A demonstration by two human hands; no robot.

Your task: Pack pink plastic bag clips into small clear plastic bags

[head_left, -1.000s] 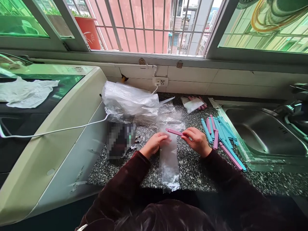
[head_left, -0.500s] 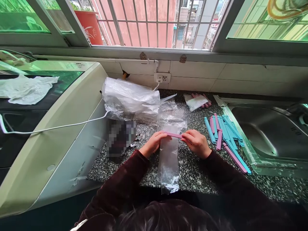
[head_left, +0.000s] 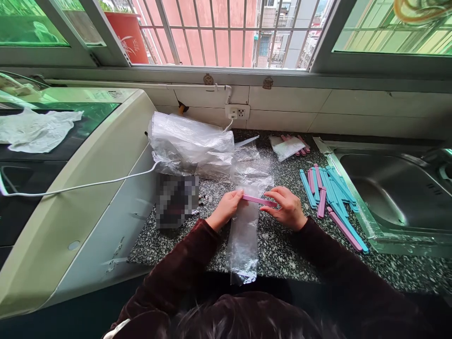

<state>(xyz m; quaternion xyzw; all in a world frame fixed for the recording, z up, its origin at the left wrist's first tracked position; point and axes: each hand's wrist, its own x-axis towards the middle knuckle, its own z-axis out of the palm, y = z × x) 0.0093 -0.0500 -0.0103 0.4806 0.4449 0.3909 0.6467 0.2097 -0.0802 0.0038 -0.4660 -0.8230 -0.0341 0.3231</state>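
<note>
A pink bag-sealing clip (head_left: 260, 201) lies crosswise over a narrow clear plastic bag (head_left: 242, 240). My left hand (head_left: 226, 208) pinches the clip's left end between thumb and fingers. Around the right end, my right hand (head_left: 285, 208) has thumb and fingertips apart, the thumb below and the fingers above; whether they touch the clip is hard to see. The bag's lower end reaches the counter's front edge. To the right lies a loose pile of blue sealing clips (head_left: 334, 188) with several pink ones (head_left: 321, 202) among them.
A large bundle of clear plastic (head_left: 190, 141) lies at the back of the speckled counter (head_left: 282, 254). Behind the pile is a small clear packet (head_left: 286, 147) with pink clips. A steel sink (head_left: 381, 188) is at right, a washing machine (head_left: 130, 165) at left with a white cable (head_left: 88, 187).
My right thumb and fingers have parted from their pinch on the clip's right end, which now reaches farther between them. The bag's lower part has shifted slightly left.
</note>
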